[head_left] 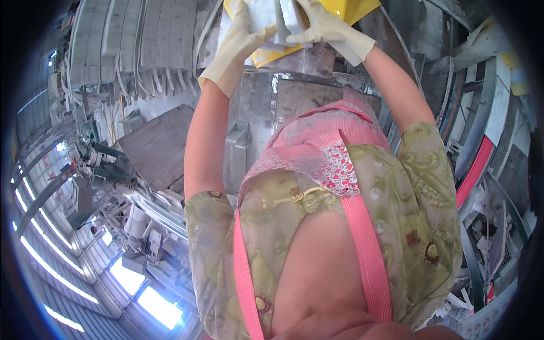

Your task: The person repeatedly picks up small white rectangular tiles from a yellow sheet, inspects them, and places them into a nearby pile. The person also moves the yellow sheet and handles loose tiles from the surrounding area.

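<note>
In the head view, both hands are at the top edge, in cream, smooth, rubbery gloves with loose cuffs. The left hand [246, 37] is spread, thumb stretched well away from the fingers, touching a pale grey flat-faced block [260, 17]; whether it truly grips cannot be told, since part of the block runs out of the picture. The right hand [320, 27] is partly closed around a narrower whitish slab [292, 16], with the thumb across its near end and the fingers along its right side. Block and slab are side by side between the hands, over the worktop [314, 61], whose surface is dull, brownish and scuffed. Glossy yellow sheeting [354, 10], with a small white star, shows around them.

Below, a ribbed pink apron [323, 127], dusted grey, has a floral-print patch and pink straps over a thin olive patterned top [419, 198]. To the left are long grey slats [127, 39] in close rows, ragged strips hanging from their ends, a flat brown board [158, 144] and a grey, box-shaped container [237, 144]. Bright rectangular windows [160, 307] show at lower left.
</note>
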`<state>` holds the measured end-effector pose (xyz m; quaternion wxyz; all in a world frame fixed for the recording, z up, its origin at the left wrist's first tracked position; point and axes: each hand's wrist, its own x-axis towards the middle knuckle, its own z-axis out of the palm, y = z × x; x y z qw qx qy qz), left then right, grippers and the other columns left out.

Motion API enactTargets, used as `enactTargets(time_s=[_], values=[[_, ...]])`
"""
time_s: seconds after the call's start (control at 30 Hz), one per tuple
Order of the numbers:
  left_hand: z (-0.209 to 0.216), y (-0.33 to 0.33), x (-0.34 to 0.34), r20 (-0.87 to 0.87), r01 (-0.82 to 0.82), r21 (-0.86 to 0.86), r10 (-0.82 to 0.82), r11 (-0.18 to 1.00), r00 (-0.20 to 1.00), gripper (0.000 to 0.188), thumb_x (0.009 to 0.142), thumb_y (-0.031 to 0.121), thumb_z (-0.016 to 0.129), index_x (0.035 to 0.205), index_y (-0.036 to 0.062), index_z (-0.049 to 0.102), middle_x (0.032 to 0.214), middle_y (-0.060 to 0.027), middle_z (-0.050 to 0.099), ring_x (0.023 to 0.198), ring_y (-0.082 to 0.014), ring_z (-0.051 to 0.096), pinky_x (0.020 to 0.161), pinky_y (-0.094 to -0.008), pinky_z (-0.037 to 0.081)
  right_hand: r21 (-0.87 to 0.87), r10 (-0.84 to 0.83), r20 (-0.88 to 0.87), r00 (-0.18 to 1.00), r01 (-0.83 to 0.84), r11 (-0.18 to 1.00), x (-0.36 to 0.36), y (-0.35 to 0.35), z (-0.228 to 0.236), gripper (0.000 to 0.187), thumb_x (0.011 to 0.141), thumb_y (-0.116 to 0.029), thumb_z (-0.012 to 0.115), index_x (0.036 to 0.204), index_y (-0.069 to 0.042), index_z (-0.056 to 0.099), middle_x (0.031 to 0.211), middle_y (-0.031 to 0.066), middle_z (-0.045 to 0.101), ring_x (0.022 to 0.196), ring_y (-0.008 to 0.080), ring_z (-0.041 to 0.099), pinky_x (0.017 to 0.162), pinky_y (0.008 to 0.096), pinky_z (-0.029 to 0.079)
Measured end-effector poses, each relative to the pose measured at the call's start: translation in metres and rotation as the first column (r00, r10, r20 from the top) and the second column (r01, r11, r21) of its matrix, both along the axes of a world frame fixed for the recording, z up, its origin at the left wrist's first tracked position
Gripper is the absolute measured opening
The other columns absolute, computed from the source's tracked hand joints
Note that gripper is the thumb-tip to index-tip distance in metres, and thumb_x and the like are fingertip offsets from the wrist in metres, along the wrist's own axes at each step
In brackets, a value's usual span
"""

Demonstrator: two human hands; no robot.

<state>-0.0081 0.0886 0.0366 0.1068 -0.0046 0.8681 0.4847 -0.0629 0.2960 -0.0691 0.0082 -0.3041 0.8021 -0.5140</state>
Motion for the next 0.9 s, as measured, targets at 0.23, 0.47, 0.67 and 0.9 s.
enactTargets(time_s=[0.23,0.47,0.67,0.9], values=[[0.013,0.011,0.013,0.071,-0.097,0.099,0.09,0.99,0.993,0.104,0.088,0.012,0.076,0.164,-0.0019,0.006,0.171,-0.0203,0.01,0.159,-0.0285,0.01,0.126,-0.0361,0.019,-0.035,-0.025,-0.199,0.98,0.018,0.999,0.013,-0.002,0.002,0.138,0.06,-0.055,0.089,0.162,-0.001,0.015,0.16,0.029,0.031,0.149,0.0416,0.033,0.124,0.0445,0.028],[0.0,0.012,0.008,-0.006,-0.126,-0.032,0.125,0.992,0.992,0.104,0.088,0.017,0.078,0.163,-0.004,0.01,0.17,-0.0215,0.015,0.158,-0.0302,0.016,0.126,-0.0367,0.019,-0.023,-0.133,-0.21,0.969,0.131,0.991,0.034,-0.009,0.004,0.121,0.068,-0.057,0.083,0.159,0.0,0.028,0.156,0.0267,0.041,0.145,0.0391,0.041,0.121,0.0465,0.033],[-0.02,-0.001,-0.001,-0.107,-0.104,-0.169,0.087,0.98,0.99,0.107,0.083,0.02,0.081,0.162,-0.0055,0.013,0.167,-0.0249,0.02,0.156,-0.032,0.021,0.125,-0.0371,0.023,-0.023,-0.163,-0.401,0.902,0.168,0.986,0.04,-0.002,0.018,0.091,0.084,-0.039,0.073,0.157,-0.001,0.034,0.154,0.0231,0.046,0.139,0.0362,0.048,0.117,0.0447,0.039],[-0.014,0.008,-0.015,-0.135,-0.091,-0.257,0.058,0.962,0.989,0.123,0.065,0.039,0.09,0.157,-0.0101,0.024,0.157,-0.0307,0.037,0.148,-0.0392,0.036,0.121,-0.0398,0.032,0.013,-0.199,-0.429,0.881,0.227,0.974,0.046,0.003,0.036,0.055,0.094,-0.013,0.054,0.148,-0.004,0.048,0.143,0.0215,0.056,0.131,0.0345,0.057,0.109,0.0418,0.048]])
